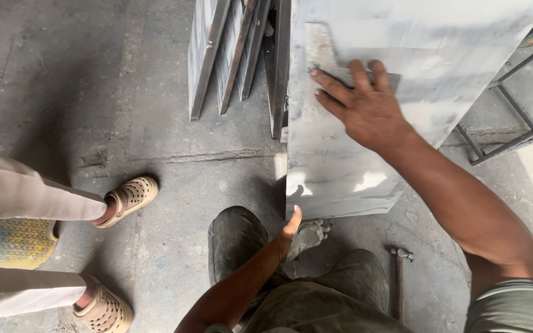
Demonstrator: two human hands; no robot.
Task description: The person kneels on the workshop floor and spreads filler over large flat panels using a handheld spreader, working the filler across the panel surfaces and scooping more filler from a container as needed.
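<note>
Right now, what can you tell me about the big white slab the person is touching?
The white slab looks like marble: pale, with grey veins and a dusty, smeared face. It is flat and rectangular, standing tilted with its lower edge near the concrete floor. The right hand lies flat on its face, and the left hand touches its bottom corner. More slabs lean just behind it.

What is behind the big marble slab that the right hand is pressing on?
Behind the marble slab, more slabs stand on edge on the concrete floor. The right hand lies flat on its face. The slab hides whatever supports its back.
</note>
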